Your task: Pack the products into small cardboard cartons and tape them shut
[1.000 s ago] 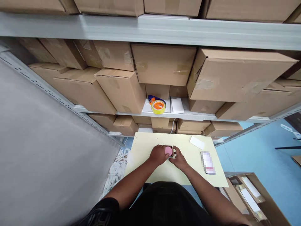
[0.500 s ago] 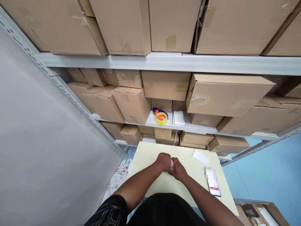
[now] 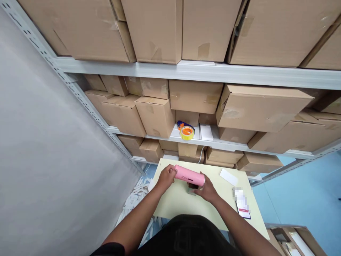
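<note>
A pink cylinder [image 3: 189, 175] with dark printing on its side lies sideways between my hands, tilted slightly down to the right, above the table. My left hand [image 3: 167, 177] pinches its left end. Around its right end is my right hand [image 3: 208, 189], fingers closed on it. Just under the cylinder, by my right fingertips, shows a small dark brown and greyish object [image 3: 191, 190]; its kind is unclear, and I cannot tell whether my right hand holds it too. The pale yellow table [image 3: 176, 206] is below both hands.
On the table's right lie a white card [image 3: 228, 177] and a phone [image 3: 242, 204]. Shelves ahead hold many cardboard boxes [image 3: 154, 115], a yellow tape roll [image 3: 187, 133] and white paper [image 3: 206, 132]. Paper strips [image 3: 130, 199] litter the floor at left; an open box [image 3: 295, 241] stands lower right.
My hands were close together, with only a bit of pink showing between them. Now they are apart, and the pink cylinder spans them in full view. The camera view has shifted slightly.
</note>
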Demonstrator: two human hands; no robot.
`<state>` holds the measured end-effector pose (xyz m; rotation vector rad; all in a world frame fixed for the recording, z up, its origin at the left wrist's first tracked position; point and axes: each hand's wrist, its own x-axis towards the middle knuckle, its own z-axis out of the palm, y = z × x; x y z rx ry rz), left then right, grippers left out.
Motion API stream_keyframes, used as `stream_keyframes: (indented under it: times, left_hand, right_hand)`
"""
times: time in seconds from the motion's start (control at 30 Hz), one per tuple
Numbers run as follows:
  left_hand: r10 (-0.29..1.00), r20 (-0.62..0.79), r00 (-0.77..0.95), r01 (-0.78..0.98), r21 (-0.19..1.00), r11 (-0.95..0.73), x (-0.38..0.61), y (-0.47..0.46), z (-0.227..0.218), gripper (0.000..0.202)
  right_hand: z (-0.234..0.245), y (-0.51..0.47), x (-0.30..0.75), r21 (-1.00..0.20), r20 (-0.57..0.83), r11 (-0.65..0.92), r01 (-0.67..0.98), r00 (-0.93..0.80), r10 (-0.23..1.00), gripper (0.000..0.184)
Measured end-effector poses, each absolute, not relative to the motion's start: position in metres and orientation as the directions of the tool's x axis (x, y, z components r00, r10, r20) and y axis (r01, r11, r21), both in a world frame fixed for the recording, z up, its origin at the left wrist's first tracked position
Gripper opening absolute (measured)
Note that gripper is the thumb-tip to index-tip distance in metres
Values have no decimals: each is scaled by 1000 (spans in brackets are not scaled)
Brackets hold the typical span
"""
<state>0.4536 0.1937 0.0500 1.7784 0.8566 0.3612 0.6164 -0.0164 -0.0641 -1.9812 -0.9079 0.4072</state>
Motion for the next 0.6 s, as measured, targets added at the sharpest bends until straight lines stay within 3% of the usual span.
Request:
stream_keyframes:
  times: [0.1,0.23,0.4,0.53,0.6]
  left_hand:
    - [631,-363,686,214,929,301,449,174,25,35]
    - [401,-466,789,96,737,669,448,138,11,57]
    - [72,-421,904,221,607,764,450,115,16,69]
    - [147,-283,948,93,686,722,456,114,20,59]
    - [183,-237,954,54,739,672,458,115,21,61]
  right_hand:
    - [-28,-23,608,-847,121,-255,466,637,761,85]
    - [19,-14,590,-981,76,-46,187,597,798,74]
    - [53,6,576,-993,1,74,-87,642,767,59]
    - [55,15,576,-997,5,66,-46,780,625,61]
    - [56,15,578,-996,9,71,-44,791,612,67]
